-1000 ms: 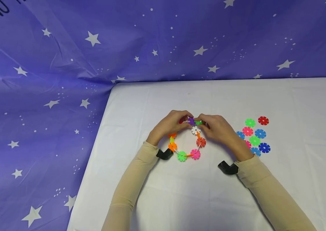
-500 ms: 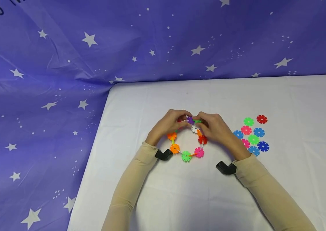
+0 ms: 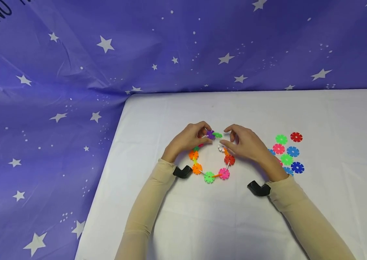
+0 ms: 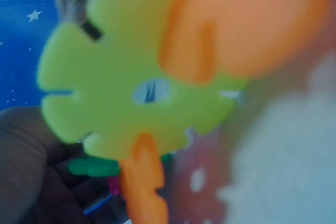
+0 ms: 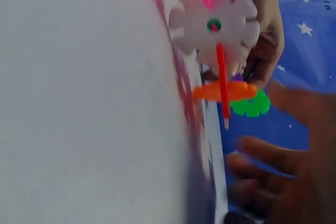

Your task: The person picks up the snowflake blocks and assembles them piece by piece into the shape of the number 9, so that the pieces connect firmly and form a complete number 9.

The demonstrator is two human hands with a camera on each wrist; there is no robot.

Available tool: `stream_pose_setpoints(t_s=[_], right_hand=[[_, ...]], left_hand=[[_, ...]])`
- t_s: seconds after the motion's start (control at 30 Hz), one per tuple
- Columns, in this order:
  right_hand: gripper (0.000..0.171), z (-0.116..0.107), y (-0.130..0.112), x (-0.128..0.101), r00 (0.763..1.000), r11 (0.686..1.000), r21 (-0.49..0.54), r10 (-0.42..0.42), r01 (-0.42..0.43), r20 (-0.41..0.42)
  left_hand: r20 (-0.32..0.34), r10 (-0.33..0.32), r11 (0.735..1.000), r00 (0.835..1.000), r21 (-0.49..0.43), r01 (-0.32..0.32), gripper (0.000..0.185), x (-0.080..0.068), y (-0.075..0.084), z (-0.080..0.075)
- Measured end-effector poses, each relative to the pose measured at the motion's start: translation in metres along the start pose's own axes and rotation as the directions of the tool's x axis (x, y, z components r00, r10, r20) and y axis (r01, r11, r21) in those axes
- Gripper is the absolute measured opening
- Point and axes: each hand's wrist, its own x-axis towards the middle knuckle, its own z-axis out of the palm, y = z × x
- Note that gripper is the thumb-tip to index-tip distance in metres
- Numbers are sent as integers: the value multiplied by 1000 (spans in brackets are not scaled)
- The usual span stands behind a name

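Note:
A ring-like chain of slotted plastic flower discs lies between the hands, with a gap at its far side. My left hand (image 3: 186, 139) pinches it near the purple disc (image 3: 210, 135), which has a green disc (image 3: 217, 135) joined at the chain's end. The right hand (image 3: 248, 142) holds nothing, its thumb and forefinger parted beside the green disc and just above the white end disc (image 3: 221, 147). A yellow-green disc (image 4: 105, 98) joined to orange discs fills the left wrist view. In the right wrist view, an orange disc (image 5: 207, 92) stands near the blurred right fingers.
Several loose flower discs lie to the right, among them a red disc (image 3: 296, 137) and a dark blue disc (image 3: 297, 167), some partly behind the right forearm. A white cloth (image 3: 183, 224) covers the table. A purple starry sheet (image 3: 157, 39) hangs behind and at left.
My right hand has let go of the green disc and moved slightly right, thumb and forefinger spreading. The left hand has shifted a little left with the purple and green discs, widening the gap.

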Motion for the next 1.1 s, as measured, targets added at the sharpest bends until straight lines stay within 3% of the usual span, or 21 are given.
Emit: stream_pose_setpoints(t_s=[0.1,0.2,0.4,0.67,0.93,1.1], right_hand=[[50,-2,-3,-3,989,993,-90,92,-82,118],[50,-3,-9,-4,975,983,-149,132,-105,181],[41,-3,-15,-5,978,981,-166,130,-103,161],[38,-2,-15,-2,988,989,-117,102,-89,118],[43,-1,-16,-1,994,997,-68,47,-41,97],[43,-1,-14,-1,995,999,-38,34,-30,92]], left_hand=[[25,2,1000,1000,30,-3,41,0,-1,-2],[53,24,999,998,44,-26,41,0,0,-3],[84,88,990,993,103,-96,37,1,1,-3],[97,102,988,990,106,-112,36,2,3,0],[32,154,984,988,85,-156,20,2,-1,1],[13,144,987,990,70,-144,13,0,-1,-3]])
